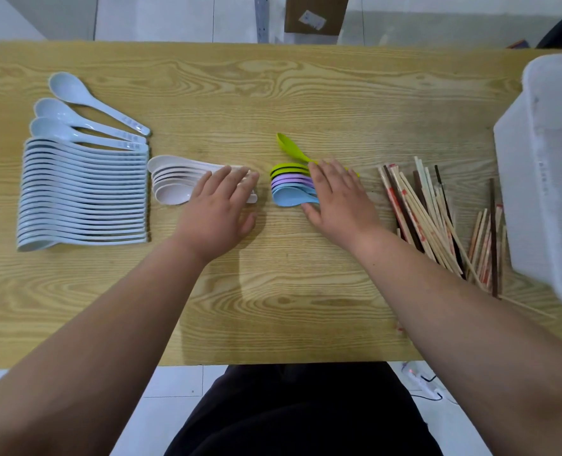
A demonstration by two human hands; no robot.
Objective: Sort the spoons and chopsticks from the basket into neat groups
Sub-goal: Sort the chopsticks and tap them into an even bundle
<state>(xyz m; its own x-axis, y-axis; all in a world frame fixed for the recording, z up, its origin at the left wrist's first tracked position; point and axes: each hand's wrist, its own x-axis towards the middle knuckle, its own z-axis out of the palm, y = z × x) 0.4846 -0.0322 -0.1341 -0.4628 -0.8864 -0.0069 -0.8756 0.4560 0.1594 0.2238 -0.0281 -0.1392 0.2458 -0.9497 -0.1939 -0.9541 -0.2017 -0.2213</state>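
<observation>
On the wooden table (273, 93) lie three spoon groups. A long row of pale blue-white spoons (82, 192) fills the left side. A short stack of cream spoons (174, 182) sits left of centre, and my left hand (220, 205) rests flat on their handles with straight fingers. A stack of green, purple and blue spoons (289, 185) sits at centre, and one loose green spoon (291, 148) angles above it. My right hand (337, 195) lies flat over those handles. A loose pile of wooden chopsticks (437, 218) spreads out at the right.
A white plastic basket (549, 179) stands at the table's right edge, partly over the chopsticks. A cardboard box (316, 13) sits on the floor beyond the far edge. A white power strip with a cable (421, 385) lies on the floor near my legs.
</observation>
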